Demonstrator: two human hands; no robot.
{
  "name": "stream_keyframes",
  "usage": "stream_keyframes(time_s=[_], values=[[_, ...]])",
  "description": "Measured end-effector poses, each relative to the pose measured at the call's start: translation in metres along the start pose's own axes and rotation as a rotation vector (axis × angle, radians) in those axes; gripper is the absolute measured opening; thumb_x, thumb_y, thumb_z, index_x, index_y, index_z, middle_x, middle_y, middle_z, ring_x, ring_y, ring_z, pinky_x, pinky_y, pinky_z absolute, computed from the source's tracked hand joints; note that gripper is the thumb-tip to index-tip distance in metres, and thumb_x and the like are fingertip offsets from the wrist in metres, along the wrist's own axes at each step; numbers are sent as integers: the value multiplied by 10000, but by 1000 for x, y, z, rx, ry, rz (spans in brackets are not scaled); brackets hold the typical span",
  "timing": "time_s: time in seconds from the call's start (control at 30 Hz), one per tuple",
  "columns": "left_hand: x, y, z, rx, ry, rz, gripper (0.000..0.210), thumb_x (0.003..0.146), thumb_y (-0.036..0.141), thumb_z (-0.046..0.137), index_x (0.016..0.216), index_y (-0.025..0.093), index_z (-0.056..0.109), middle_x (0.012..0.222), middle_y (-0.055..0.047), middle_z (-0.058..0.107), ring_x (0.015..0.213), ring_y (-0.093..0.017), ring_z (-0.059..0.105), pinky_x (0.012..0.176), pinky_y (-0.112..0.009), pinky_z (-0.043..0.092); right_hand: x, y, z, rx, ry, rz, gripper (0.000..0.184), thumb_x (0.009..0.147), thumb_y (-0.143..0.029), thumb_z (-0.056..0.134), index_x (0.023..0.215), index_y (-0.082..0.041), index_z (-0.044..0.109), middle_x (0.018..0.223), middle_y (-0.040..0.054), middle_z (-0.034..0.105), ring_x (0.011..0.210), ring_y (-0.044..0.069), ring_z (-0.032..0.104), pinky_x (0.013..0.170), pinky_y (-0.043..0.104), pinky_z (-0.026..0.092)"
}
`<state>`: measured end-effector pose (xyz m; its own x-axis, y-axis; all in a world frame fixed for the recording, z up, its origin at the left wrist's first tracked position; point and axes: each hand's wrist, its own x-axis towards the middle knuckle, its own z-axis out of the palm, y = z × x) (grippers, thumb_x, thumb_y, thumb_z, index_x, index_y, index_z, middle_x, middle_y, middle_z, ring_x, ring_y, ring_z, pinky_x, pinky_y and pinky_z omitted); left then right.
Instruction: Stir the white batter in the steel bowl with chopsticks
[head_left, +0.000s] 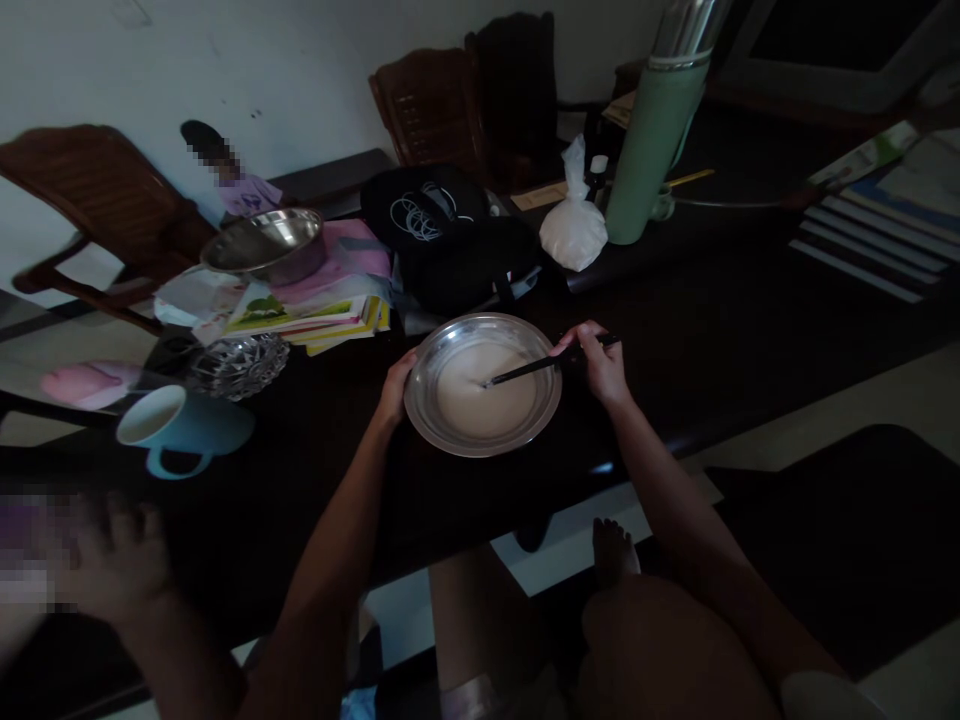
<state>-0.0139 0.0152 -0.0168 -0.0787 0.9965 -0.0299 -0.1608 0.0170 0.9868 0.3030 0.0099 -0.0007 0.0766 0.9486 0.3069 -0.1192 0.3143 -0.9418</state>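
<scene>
Both bare forearms are stretched forward and slightly inward from the bottom of the view. The left hand (pixel 393 388) is held with fingers curved and the thumb spread, pressed sideways against a rim. The right hand (pixel 598 362) is turned palm-down, its fingers pinched closed around a thin dark utensil, with the wrist bent a little toward the left.

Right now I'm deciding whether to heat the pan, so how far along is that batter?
Done: pale batter already lies in the steel bowl. In hand: the right hand holds dark chopsticks with their tips in it, while the left hand touches the rim. Left: whether lumps remain cannot be told; the tied white bag sits apart by the green flask.
</scene>
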Motion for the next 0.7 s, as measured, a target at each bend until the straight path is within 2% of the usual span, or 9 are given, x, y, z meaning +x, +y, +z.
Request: stream_keyframes(time_s=[0.17,0.27,0.33,0.43,0.5,0.6,0.7], values=[[0,0,1,-13,12,-8,375,741,408,665,1014,164,747,1027,-71,770,1113,-297,662,984,-376,495,0,0,0,-49,-65,-54,380,897,-587,567,798,-244,700,707,2,749,757,175,713,748,326,556],[-1,1,1,-9,13,-5,388,734,412,672,1022,161,743,1022,-65,770,1112,-299,660,977,-376,493,0,0,-1,-62,-11,-40,409,913,-581,541,753,-236,690,705,8,748,730,171,704,673,304,539],[-2,2,2,-8,10,-8,400,733,421,674,1027,157,740,1021,-65,769,1110,-299,660,976,-376,490,-1,0,-1,-36,-31,-7,412,913,-581,541,739,-236,685,656,2,731,673,161,689,626,290,523],[-3,4,3,3,16,-8,387,721,413,684,1006,158,745,1015,-64,771,1103,-298,662,976,-372,487,-1,-1,0,-6,-92,-17,365,900,-568,574,788,-244,700,664,-7,733,703,162,697,707,309,545],[-4,6,4,4,19,-8,379,720,408,683,1001,161,748,1014,-63,771,1105,-300,660,978,-375,487,-1,-1,0,-12,-71,-44,348,901,-557,581,803,-246,704,709,-4,749,742,164,705,743,316,548],[-5,6,4,-6,17,-12,381,732,408,676,1018,166,744,1014,-61,771,1116,-298,656,989,-375,483,0,-1,-1,-33,-15,-29,381,914,-558,557,756,-237,690,705,2,748,703,157,695,658,292,530],[-4,5,3,-11,18,-31,398,728,418,682,1028,162,736,998,-59,772,1109,-300,659,984,-377,484,0,1,-1,-30,-54,-6,396,908,-575,553,757,-234,686,662,-2,734,676,158,690,671,301,538]])
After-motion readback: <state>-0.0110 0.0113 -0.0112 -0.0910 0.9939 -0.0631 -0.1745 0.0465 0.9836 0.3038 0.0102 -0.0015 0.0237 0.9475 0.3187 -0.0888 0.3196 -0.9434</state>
